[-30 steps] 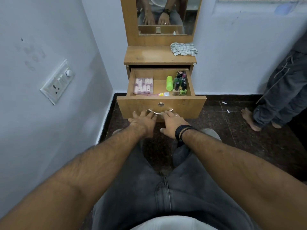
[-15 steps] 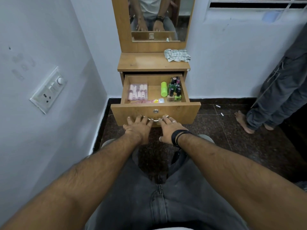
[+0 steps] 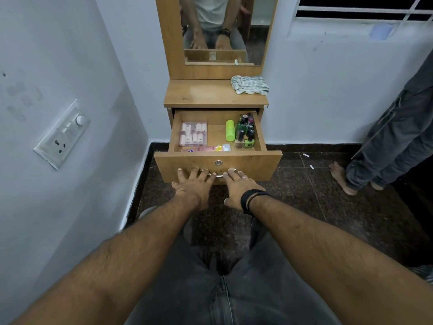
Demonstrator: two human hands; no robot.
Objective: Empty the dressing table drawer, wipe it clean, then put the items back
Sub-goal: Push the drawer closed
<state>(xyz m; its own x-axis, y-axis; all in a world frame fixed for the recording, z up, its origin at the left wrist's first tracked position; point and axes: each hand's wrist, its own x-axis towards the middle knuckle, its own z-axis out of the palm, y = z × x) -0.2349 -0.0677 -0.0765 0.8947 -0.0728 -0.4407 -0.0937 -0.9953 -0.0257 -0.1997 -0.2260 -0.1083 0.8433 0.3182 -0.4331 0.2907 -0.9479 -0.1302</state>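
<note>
Below the wooden-framed mirror [image 3: 218,31], the brown laminate dressing table drawer [image 3: 218,164] is seen pulled well out from under the wooden tabletop [image 3: 201,95], its contents exposed. A round silver lock [image 3: 218,163] is set in the middle of the drawer front, and a curved silver metal handle [image 3: 219,175] sits just under it. Inside, a clear plastic box of pale pink tubes [image 3: 193,134] lies at the left, a lime-green cylindrical bottle [image 3: 230,130] lies near the middle, and a cluster of upright nail polish bottles [image 3: 246,134] fills the right side. Pink and yellow flat sachets [image 3: 208,148] are laid along the front wall. A crumpled grey-and-white striped cloth [image 3: 249,84] rests on the right of the tabletop.

The left hand [image 3: 193,186] is spread flat against the drawer front, fingers straight, nothing grasped. The right hand [image 3: 239,187] is likewise laid with extended fingers over the handle's right end; whether any fingertip hooks the handle cannot be told.

Compared with half a second earlier, both hands are found in much the same place on the drawer front, and the drawer appears about as far open; the view has been tilted slightly, so that the mirror's lower part is seen closer.

A white wall switch plate [image 3: 62,134] is fixed to the left wall, and a second person's grey trouser legs [image 3: 393,146] and bare feet stand at the right on the dark floor.
</note>
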